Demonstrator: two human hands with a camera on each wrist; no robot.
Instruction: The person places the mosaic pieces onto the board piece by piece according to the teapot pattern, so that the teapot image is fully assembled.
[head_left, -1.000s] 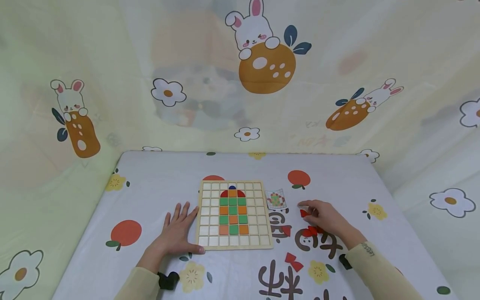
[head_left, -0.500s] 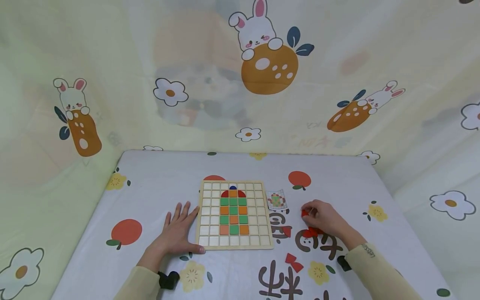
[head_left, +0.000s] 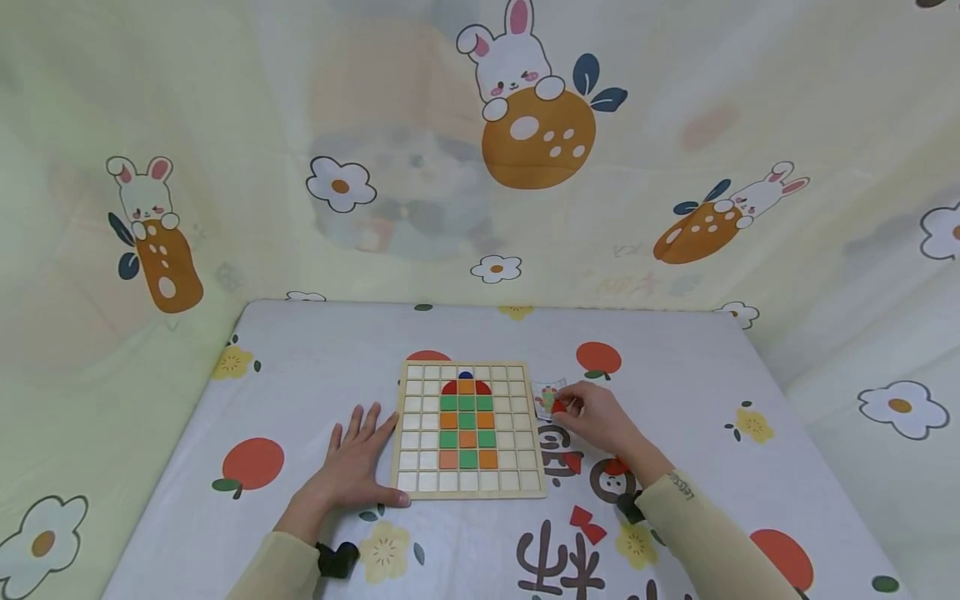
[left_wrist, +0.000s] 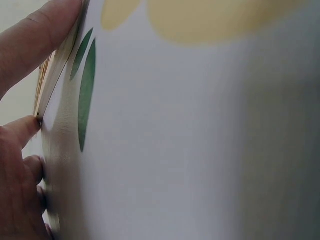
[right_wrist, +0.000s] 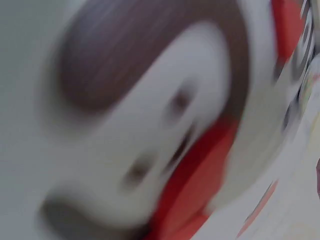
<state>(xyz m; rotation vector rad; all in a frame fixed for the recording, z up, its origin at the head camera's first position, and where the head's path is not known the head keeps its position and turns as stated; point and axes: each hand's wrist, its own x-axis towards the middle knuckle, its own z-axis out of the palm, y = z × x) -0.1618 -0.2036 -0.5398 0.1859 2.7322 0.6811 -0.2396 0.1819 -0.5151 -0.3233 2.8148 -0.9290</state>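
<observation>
My left hand (head_left: 348, 471) lies with fingers spread along the left side of a square wooden grid board (head_left: 480, 497). In the left wrist view, the thumb (left_wrist: 40, 37) and a fingertip meet the board's edge (left_wrist: 59, 75). Green, orange, red and blue pieces form a tower-like figure in the board's middle columns, with pale cells around it. To the right, my right hand (head_left: 603, 421) pinches a small red piece (head_left: 558, 407) between thumb and fingers. It overlaps the small printed pattern card (head_left: 542, 400) beside the board, partly covering it.
The white tablecloth (head_left: 315, 342) carries printed fruit, flowers and brown lettering. Red shapes (head_left: 588, 525) show on the cloth right of the board, also large and blurred as a red patch (right_wrist: 200, 175) in the right wrist view. A rabbit-print curtain (head_left: 420, 275) encloses the table's back and sides.
My right hand has moved left from the cloth to the pattern card, carrying the red piece. The left hand and the board have stayed in place.
</observation>
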